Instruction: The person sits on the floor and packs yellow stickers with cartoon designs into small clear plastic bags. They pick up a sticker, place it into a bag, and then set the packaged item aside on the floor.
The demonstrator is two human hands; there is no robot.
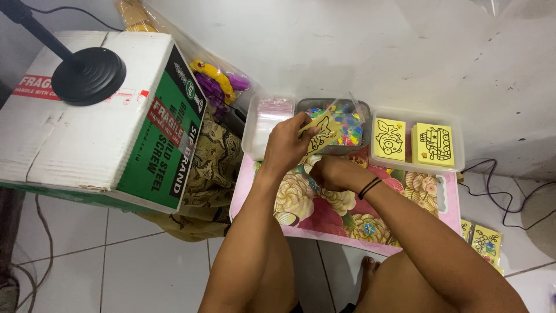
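My left hand (285,144) grips a yellow card (319,131) with a black line drawing, holding it tilted over the small pink table (347,235) with a flower pattern. Just below the card sits my right hand (328,172), fingers curled under it; a black band circles that wrist. Whether the right hand holds anything is hidden. Behind the card lies a clear tray of small colourful packets (350,126).
A clear tray (418,166) at the right holds two stacks of yellow drawing cards (433,144). An empty-looking clear tray (263,124) stands left. A large cardboard box (98,116) with a black round stand base (88,74) rises at the left. Packed cards (485,242) lie on the floor.
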